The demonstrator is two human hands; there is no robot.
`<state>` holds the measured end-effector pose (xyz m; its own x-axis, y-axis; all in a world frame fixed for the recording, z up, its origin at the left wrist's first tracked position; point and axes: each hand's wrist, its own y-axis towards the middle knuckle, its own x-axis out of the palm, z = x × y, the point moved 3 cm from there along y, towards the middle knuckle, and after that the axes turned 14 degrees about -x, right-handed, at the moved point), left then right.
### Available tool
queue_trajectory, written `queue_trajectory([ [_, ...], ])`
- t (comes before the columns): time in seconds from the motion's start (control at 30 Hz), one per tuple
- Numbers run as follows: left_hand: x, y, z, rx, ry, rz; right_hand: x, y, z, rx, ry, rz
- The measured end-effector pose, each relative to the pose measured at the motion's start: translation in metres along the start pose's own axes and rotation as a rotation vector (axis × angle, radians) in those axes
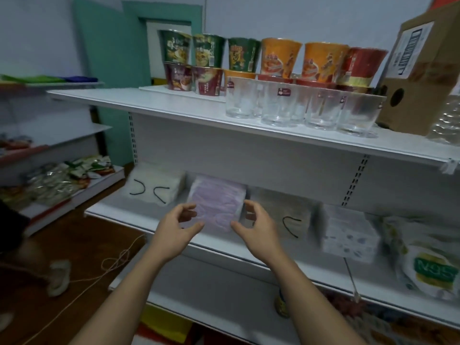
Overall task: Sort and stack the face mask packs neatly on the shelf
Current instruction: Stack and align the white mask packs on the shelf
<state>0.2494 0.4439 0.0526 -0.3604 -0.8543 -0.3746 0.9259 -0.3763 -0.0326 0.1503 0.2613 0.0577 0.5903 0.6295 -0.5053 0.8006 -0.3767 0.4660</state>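
Note:
A stack of pink mask packs (216, 202) lies on the middle white shelf (119, 207). My left hand (178, 226) hovers at its front left corner and my right hand (254, 226) at its front right, fingers loosely curved, holding nothing; contact with the pack is unclear. A white pack with black ear loops (154, 186) lies to the left. To the right sit a grey-beige pack (283, 211), a white patterned pack (349, 232) and an N95 pack (428, 265).
The shelf above holds clear glasses (281, 105), noodle cups (278, 58) and a cardboard box (423, 70). A lower shelf (224, 282) juts out beneath my arms. A person's leg and shoe (58, 277) and a cord (109, 265) are on the brown floor, left.

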Motion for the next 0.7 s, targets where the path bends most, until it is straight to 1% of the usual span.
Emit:
queue_trajectory([
  [0.13, -0.036, 0.029, -0.03, -0.078, 0.012, 0.067, 0.058, 0.027, 0.0, 0.014, 0.063, -0.109],
  [0.23, -0.063, 0.064, -0.057, -0.101, 0.014, 0.105, 0.108, 0.051, 0.004, 0.028, 0.065, -0.154],
  [0.4, -0.103, 0.14, -0.098, -0.174, -0.009, 0.057, 0.189, 0.096, 0.017, 0.142, 0.063, -0.201],
  [0.5, -0.127, 0.186, -0.126, -0.237, -0.023, 0.03, 0.232, 0.124, 0.027, 0.216, 0.037, -0.198],
  [0.6, -0.146, 0.227, -0.146, -0.284, 0.021, 0.017, 0.268, 0.139, 0.04, 0.31, 0.029, -0.167],
  [0.7, -0.162, 0.263, -0.165, -0.335, 0.054, 0.031, 0.297, 0.15, 0.054, 0.432, 0.076, -0.116],
])
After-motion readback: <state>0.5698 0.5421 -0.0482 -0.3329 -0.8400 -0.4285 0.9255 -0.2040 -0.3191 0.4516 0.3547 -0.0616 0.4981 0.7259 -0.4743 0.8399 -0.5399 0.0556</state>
